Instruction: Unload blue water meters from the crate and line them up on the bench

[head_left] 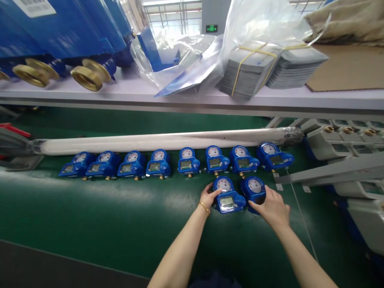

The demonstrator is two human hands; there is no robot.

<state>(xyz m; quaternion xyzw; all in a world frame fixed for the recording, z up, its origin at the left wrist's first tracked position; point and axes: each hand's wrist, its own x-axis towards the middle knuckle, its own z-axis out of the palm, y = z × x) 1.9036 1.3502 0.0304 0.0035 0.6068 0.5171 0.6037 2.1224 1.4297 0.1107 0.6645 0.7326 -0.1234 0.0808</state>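
Observation:
Two blue water meters lie side by side on the green belt (120, 224). My left hand (208, 197), with a gold bangle at the wrist, grips the left side of the left meter (227, 196). My right hand (270, 207) rests over the lower part of the right meter (254, 188) and grips it. Just behind them, a row of several matching blue meters (186, 162) with round dials and small screens stretches from left to right along a long white roll (168, 141).
A shelf (192, 100) above the belt carries large blue units with brass fittings (87, 76), clear plastic bags (192, 60), banded stacks of grey plates (255, 70) and cardboard (348, 68). Grey meter housings (339, 144) and a grey bracket (336, 172) stand at the right.

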